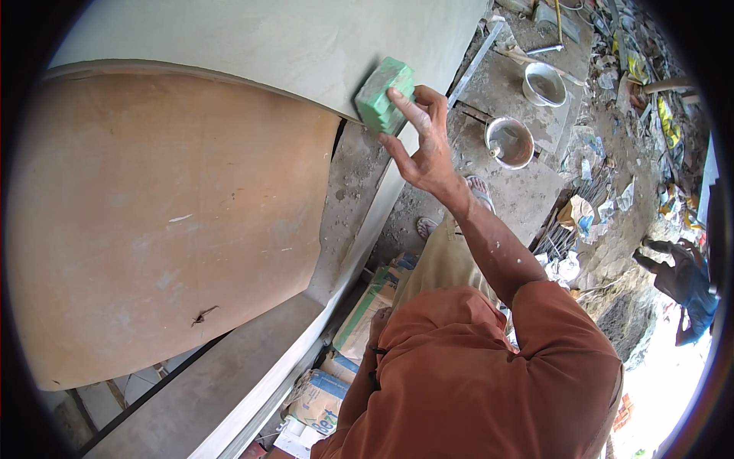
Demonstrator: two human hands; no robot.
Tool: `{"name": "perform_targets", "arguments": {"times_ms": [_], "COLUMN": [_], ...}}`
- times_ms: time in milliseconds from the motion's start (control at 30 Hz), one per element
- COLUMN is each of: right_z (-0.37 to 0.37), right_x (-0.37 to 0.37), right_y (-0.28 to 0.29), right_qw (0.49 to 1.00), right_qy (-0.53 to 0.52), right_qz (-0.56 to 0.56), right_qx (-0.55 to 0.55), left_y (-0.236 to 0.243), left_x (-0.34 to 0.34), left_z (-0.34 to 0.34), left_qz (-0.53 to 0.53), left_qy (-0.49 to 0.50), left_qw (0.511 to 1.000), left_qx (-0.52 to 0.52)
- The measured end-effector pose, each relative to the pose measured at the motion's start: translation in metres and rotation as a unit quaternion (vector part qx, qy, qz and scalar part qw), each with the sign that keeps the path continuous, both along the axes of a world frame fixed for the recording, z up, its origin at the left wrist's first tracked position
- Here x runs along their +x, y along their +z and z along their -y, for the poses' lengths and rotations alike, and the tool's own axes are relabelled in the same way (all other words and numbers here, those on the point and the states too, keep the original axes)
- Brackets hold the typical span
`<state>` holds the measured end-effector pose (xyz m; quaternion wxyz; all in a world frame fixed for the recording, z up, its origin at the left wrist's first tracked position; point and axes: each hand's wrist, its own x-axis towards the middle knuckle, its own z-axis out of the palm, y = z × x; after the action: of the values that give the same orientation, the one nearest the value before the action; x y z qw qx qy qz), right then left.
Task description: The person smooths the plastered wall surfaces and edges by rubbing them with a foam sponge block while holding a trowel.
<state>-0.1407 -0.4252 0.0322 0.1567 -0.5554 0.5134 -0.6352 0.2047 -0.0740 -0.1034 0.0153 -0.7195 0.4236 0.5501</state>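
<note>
Filling the foreground around five o'clock, the person's rust-coloured shirt [497,367] hides much of what lies below. At six o'clock the left hand [379,325] hangs low beside the body, partly covered; whether its fingers are curled or loose I cannot tell. Paper bags [317,402] are stacked between six and seven, perhaps kept there to stay off the walkway.

Out at twelve o'clock, the right hand [418,145] pinches a green block [386,96], forefinger on its outer side and thumb at the lower edge. That grip probably leaves the opposite side free to lie flat; the block seems to rest against the pale plastered face [267,38] running toward eleven, though the contact itself is hidden. A broad brown board [176,214] spreads at nine.

Toward two o'clock stands a bucket [511,143] with a handled tool leaning inside, likely parked so it is easy to pick up; a second pail [544,84] sits beyond. Farthest, just past three, is another person [684,291].
</note>
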Motion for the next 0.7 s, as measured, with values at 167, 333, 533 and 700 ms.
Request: {"name": "perform_targets", "arguments": {"times_ms": [167,333,533,700], "right_z": [0.004,0.005,0.009,0.003], "right_x": [0.009,0.007,-0.01,0.009], "right_y": [0.009,0.0,-0.023,0.028], "right_qw": [0.999,0.999,0.996,0.999], "right_qy": [0.009,-0.022,-0.074,0.012], "right_qz": [-0.029,-0.036,-0.021,0.006], "right_qx": [-0.032,-0.011,0.036,-0.042], "left_y": [-0.01,-0.009,-0.021,-0.037], "left_x": [0.011,0.01,0.01,0.022], "left_z": [-0.006,-0.01,-0.007,-0.017], "left_qz": [0.004,0.007,0.01,-0.003], "left_qy": [-0.162,-0.163,-0.055,0.03], "left_qw": [0.985,0.984,0.998,0.999], "left_qx": [-0.063,-0.068,-0.018,0.01]}}
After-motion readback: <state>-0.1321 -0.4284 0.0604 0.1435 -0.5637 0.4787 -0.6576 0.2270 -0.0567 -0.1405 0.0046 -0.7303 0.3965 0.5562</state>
